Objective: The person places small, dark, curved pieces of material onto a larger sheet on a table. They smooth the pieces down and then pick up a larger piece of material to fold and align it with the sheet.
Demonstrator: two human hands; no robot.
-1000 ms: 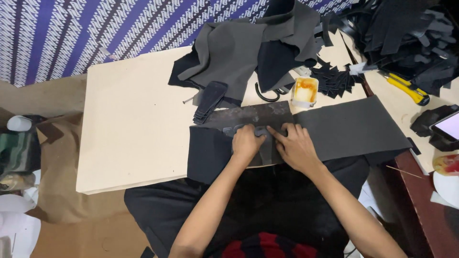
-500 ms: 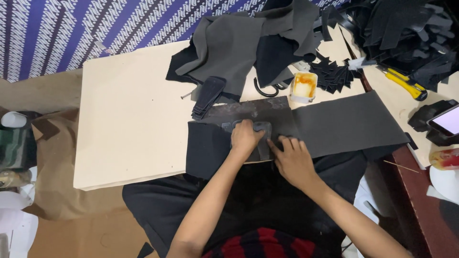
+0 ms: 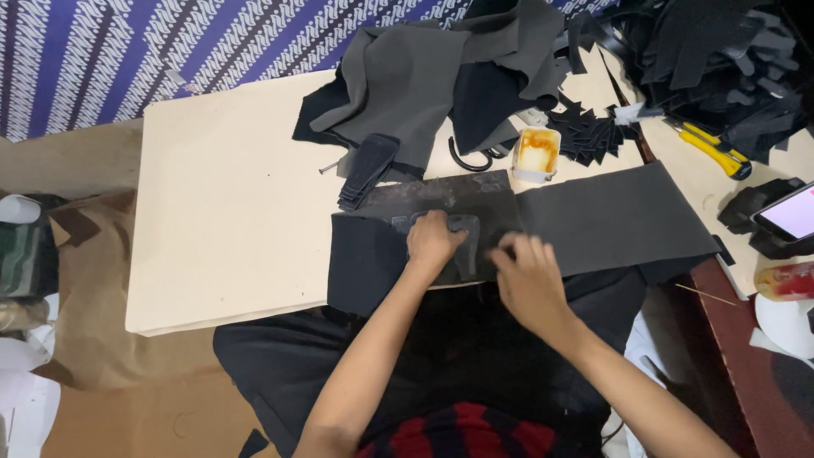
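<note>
The person leans over a pale tabletop (image 3: pixel 229 212), both hands down on a long strip of black sheet material (image 3: pixel 610 216) that lies across its near edge. The left hand (image 3: pixel 434 242) is pressed flat, fingers spread narrow, on a small grey cut piece (image 3: pixel 462 227) resting on a scuffed dark board (image 3: pixel 441 195). The right hand (image 3: pixel 530 280) sits just beside it, fingers curled, fingertips touching the sheet's edge; I cannot tell whether it grips anything. Behind them stands a small glue pot (image 3: pixel 537 153) stained orange, near a heap of grey and black offcuts (image 3: pixel 424 76). A yellow utility knife (image 3: pixel 710 148) lies off to the right.
</note>
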